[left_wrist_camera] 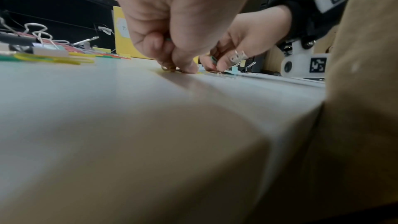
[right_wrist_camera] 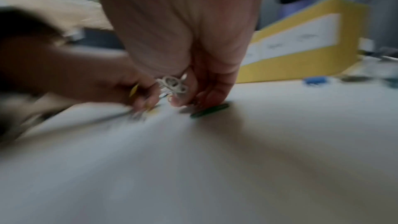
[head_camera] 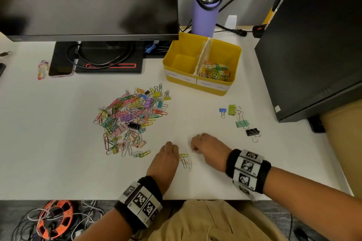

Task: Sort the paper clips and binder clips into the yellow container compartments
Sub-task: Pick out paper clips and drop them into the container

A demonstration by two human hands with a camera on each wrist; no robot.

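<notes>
A mixed pile of coloured paper clips and binder clips (head_camera: 131, 119) lies mid-table. The yellow container (head_camera: 225, 42) stands behind it; its right compartment holds paper clips (head_camera: 215, 70), its left one is bare. My left hand (head_camera: 170, 148) sits at the front with curled fingers, pinching a paper clip against the table (left_wrist_camera: 172, 69). Beside it my right hand (head_camera: 195, 148) grips a small bunch of silvery paper clips (right_wrist_camera: 172, 85). A few loose paper clips (head_camera: 186, 161) lie between the hands, and a green one (right_wrist_camera: 210, 111) lies by the right fingertips.
Several binder clips lie apart on the right: blue (head_camera: 222, 111), green (head_camera: 232, 109), mint (head_camera: 242, 124), black (head_camera: 252, 132). A monitor (head_camera: 88, 0) and purple bottle (head_camera: 205, 11) stand at the back, a black case (head_camera: 313, 45) at the right.
</notes>
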